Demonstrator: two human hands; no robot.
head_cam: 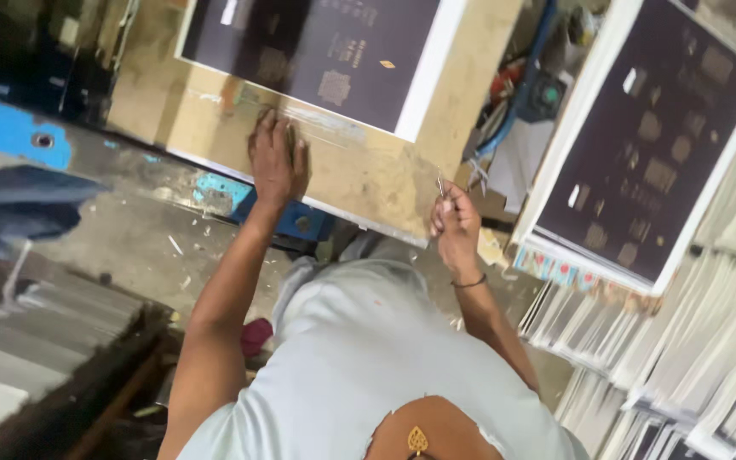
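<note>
My left hand (278, 160) lies flat, palm down, on a bare wooden board (359, 175), just below the white border of a dark printed sheet (334, 51) with small gold motifs. It holds nothing that I can make out. My right hand (455, 223) hovers at the board's near edge, its fingers closed on a thin metal tool (441, 186) that points up. A black band sits on that wrist. My light grey shirt fills the lower middle.
A second dark printed sheet (658, 145) lies on top of a pile at the right, with leaning stacks of white-edged sheets (709, 341) below it. Blue machine parts (10, 132) and grey stacked sheets (36, 341) are at the left. Tools and clutter (530, 94) sit behind the board.
</note>
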